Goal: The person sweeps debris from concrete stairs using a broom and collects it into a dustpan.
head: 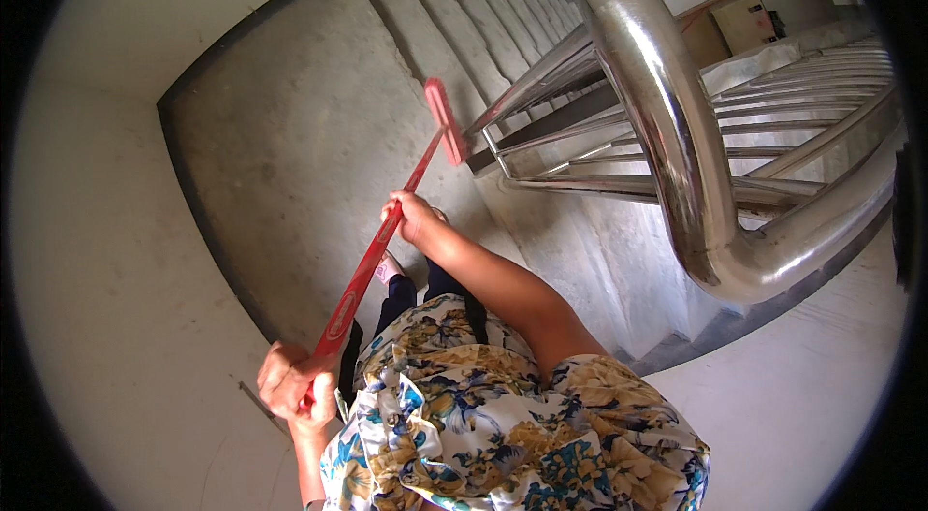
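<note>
A red broom handle (355,284) runs from my body out over the concrete landing. My left hand (297,382) is closed around its upper end, at the lower left of the view. Farther down the shaft, my right hand (411,215) grips it near the middle. At the far end is a pink-red broom head (445,121), at the landing's edge beside the steps and close to the foot of the metal railing. Whether its bristles touch the floor, I cannot tell.
Concrete steps (475,21) lead off at the top, and another flight (580,250) lies to the right. A shiny steel handrail (652,98) bends between them. White walls with a dark base band border the landing (290,112). Boards or boxes (739,25) stand far off, upper right.
</note>
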Action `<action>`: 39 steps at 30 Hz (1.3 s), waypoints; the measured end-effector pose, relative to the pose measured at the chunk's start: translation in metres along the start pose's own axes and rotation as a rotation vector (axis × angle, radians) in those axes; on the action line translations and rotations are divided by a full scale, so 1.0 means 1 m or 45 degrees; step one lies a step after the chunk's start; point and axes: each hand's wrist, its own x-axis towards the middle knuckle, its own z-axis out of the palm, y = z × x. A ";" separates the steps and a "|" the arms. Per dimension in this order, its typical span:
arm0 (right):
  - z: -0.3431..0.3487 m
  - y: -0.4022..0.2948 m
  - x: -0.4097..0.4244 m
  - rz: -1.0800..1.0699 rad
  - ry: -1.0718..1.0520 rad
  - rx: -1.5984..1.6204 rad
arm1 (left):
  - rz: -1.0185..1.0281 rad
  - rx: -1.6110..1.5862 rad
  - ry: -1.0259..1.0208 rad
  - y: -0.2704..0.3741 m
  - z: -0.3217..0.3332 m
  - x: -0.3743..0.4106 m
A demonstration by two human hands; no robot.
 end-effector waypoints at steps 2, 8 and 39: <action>0.003 0.015 -0.026 0.093 -0.006 -0.023 | -0.030 0.009 0.097 0.003 -0.016 -0.005; 0.004 0.036 -0.107 0.312 -0.178 -0.255 | -0.170 -0.120 0.531 -0.002 -0.052 -0.011; -0.161 0.109 -0.231 -0.318 0.046 0.438 | -0.425 -1.750 -0.245 -0.027 -0.036 -0.042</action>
